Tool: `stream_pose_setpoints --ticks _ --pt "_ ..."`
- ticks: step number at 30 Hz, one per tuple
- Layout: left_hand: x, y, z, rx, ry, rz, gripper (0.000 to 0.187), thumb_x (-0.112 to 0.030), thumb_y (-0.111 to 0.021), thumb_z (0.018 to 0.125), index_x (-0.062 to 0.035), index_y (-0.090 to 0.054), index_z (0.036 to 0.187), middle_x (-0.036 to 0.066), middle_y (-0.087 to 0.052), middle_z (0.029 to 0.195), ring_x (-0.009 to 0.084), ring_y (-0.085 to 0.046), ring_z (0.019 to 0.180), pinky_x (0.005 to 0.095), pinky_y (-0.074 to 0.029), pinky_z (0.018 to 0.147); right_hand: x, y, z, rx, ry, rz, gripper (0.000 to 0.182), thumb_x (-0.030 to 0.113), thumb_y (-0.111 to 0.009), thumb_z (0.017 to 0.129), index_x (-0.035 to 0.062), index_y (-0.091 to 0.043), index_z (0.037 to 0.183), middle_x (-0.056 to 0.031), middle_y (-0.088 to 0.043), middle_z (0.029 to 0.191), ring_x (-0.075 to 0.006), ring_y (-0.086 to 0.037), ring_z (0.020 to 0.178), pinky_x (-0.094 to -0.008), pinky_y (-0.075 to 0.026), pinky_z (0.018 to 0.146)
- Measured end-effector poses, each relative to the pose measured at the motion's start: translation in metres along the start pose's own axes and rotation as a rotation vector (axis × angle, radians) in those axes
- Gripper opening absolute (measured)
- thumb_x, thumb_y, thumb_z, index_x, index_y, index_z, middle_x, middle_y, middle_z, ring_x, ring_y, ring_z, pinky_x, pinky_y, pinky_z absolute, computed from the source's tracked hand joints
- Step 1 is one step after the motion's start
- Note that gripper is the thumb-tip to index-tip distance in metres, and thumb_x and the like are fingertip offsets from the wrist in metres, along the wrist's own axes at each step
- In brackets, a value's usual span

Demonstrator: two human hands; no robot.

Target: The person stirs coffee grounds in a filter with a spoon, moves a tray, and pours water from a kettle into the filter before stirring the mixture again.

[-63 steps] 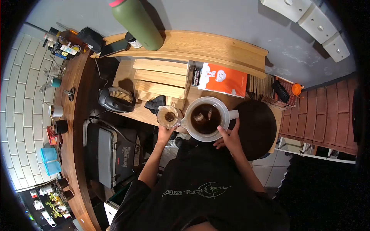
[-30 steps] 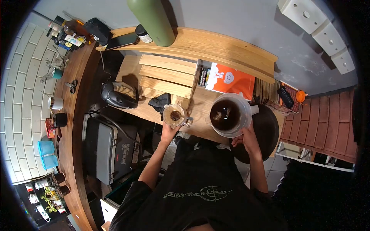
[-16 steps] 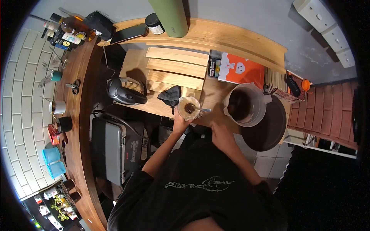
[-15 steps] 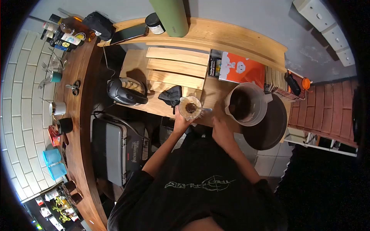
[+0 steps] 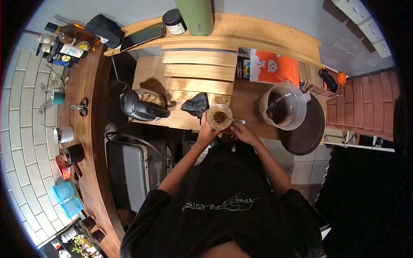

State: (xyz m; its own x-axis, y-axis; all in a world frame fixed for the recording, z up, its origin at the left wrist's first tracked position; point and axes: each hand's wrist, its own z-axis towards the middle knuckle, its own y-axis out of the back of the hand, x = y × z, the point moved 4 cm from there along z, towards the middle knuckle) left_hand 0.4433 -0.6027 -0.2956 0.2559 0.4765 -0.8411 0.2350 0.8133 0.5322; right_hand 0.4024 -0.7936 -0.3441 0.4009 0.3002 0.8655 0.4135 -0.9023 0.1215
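Note:
My left hand [image 5: 207, 133] is closed around the near left side of a coffee dripper [image 5: 210, 125], held at the counter's front edge. Inside the dripper, a pale paper filter [image 5: 220, 108] holds dark coffee grounds [image 5: 220, 117]. A metal spoon [image 5: 238, 121] rests in it, its handle sticking out to the right. At the dripper's lower right edge is my right hand [image 5: 246, 133], with bent fingers closed against its side, just below the spoon handle; the fingertips are partly hidden. A crumpled black cloth [image 5: 195, 104] lies just left of the dripper.
A black-lidded kettle [image 5: 144, 106] stands left, near a slatted wooden stand [image 5: 198, 71]. To the right, a translucent pitcher [image 5: 297, 107] overlaps a round dark tray [image 5: 307, 144]. Behind are books [image 5: 275, 66] and a shelf with a green bottle [image 5: 194, 17]. Scissors [image 5: 81, 107] lie on the left counter.
My right hand has moved left to the dripper's side, from a spot apart from it. My left hand keeps its hold. The whole view has shifted slightly.

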Motion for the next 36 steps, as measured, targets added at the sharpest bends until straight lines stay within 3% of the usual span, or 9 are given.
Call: stream_pose_setpoints --ticks 4,7,15,17,19,22,26,34,36 --pt "-0.013 0.006 -0.002 -0.008 -0.152 0.106 0.068 -0.007 -0.081 0.069 0.0014 -0.051 0.129 0.023 -0.044 0.131 0.0445 -0.046 0.118 0.0472 -0.04 0.101 -0.001 -0.014 -0.004 -0.088 0.101 -0.07 0.021 0.017 -0.05 0.103 -0.0001 -0.059 0.096 -0.0051 -0.06 0.077 -0.0129 -0.059 0.069 -0.0304 -0.049 0.064" --pt "-0.01 0.011 -0.001 -0.008 -0.082 -0.022 0.064 -0.003 -0.078 0.07 0.0008 -0.051 0.128 0.021 -0.046 0.126 0.0428 -0.047 0.116 0.0457 -0.04 0.1 0.008 -0.023 -0.014 -0.129 0.107 0.006 0.024 0.016 -0.049 0.103 -0.0004 -0.055 0.087 -0.0028 -0.052 0.073 -0.0141 -0.049 0.068 -0.031 -0.045 0.066" --pt "-0.031 0.038 -0.004 0.007 -0.055 -0.066 0.064 0.001 -0.075 0.072 -0.0004 -0.049 0.13 0.019 -0.046 0.127 0.0406 -0.047 0.12 0.0435 -0.04 0.104 0.031 -0.02 -0.033 -0.132 0.175 -0.031 0.025 0.019 -0.051 0.103 -0.0026 -0.055 0.091 -0.0039 -0.052 0.075 -0.0149 -0.049 0.072 -0.0312 -0.045 0.07" --pt "-0.046 0.048 0.001 0.009 0.001 -0.114 0.064 -0.001 -0.076 0.072 -0.0012 -0.05 0.131 0.019 -0.045 0.13 0.0409 -0.046 0.122 0.0428 -0.039 0.105 0.058 -0.014 -0.042 -0.145 0.2 -0.041 0.026 0.02 -0.051 0.103 -0.003 -0.055 0.092 -0.0039 -0.052 0.075 -0.0153 -0.048 0.072 -0.0316 -0.045 0.07" --pt "-0.076 0.067 0.008 0.015 0.057 -0.114 0.065 -0.002 -0.075 0.073 -0.0012 -0.05 0.132 0.019 -0.044 0.132 0.0416 -0.045 0.123 0.0429 -0.039 0.106 0.099 -0.003 -0.058 -0.156 0.227 -0.116 0.014 0.008 -0.054 0.097 -0.0031 -0.06 0.102 -0.0167 -0.062 0.079 -0.0231 -0.055 0.072 -0.0365 -0.047 0.07" --pt "-0.11 0.092 0.02 0.045 0.12 -0.173 0.065 -0.004 -0.075 0.074 -0.0015 -0.049 0.134 0.021 -0.041 0.138 0.0431 -0.043 0.128 0.0438 -0.038 0.108 0.153 0.011 -0.078 -0.165 0.221 -0.106 0.015 0.011 -0.056 0.097 -0.0027 -0.061 0.103 -0.0174 -0.061 0.078 -0.0221 -0.055 0.071 -0.0368 -0.046 0.069" --pt "-0.166 0.122 0.045 -0.026 0.019 -0.069 0.069 -0.001 -0.076 0.071 -0.0006 -0.049 0.134 0.022 -0.043 0.137 0.0432 -0.045 0.126 0.0448 -0.038 0.108 0.198 0.034 -0.094 -0.171 0.291 -0.062 0.018 0.015 -0.057 0.098 -0.0021 -0.061 0.103 -0.0176 -0.06 0.076 -0.0236 -0.054 0.07 -0.0373 -0.046 0.068" --pt "-0.249 0.142 0.115 0.068 -0.063 -0.043 0.072 -0.005 -0.081 0.071 0.0002 -0.047 0.135 0.02 -0.048 0.132 0.0404 -0.046 0.127 0.0436 -0.04 0.106 0.285 0.135 -0.111 -0.073 0.329 -0.147 0.021 0.019 -0.055 0.1 -0.0015 -0.057 0.099 -0.0159 -0.06 0.076 -0.023 -0.052 0.07 -0.0367 -0.044 0.068" --pt "-0.275 0.145 0.139 0.025 -0.188 -0.063 0.071 -0.005 -0.08 0.072 0.0003 -0.048 0.135 0.019 -0.049 0.131 0.0389 -0.047 0.126 0.0426 -0.04 0.106 0.318 0.164 -0.114 -0.076 0.463 -0.261 0.024 0.02 -0.052 0.102 -0.0017 -0.055 0.091 -0.01 -0.053 0.072 -0.0162 -0.049 0.071 -0.0327 -0.043 0.069"
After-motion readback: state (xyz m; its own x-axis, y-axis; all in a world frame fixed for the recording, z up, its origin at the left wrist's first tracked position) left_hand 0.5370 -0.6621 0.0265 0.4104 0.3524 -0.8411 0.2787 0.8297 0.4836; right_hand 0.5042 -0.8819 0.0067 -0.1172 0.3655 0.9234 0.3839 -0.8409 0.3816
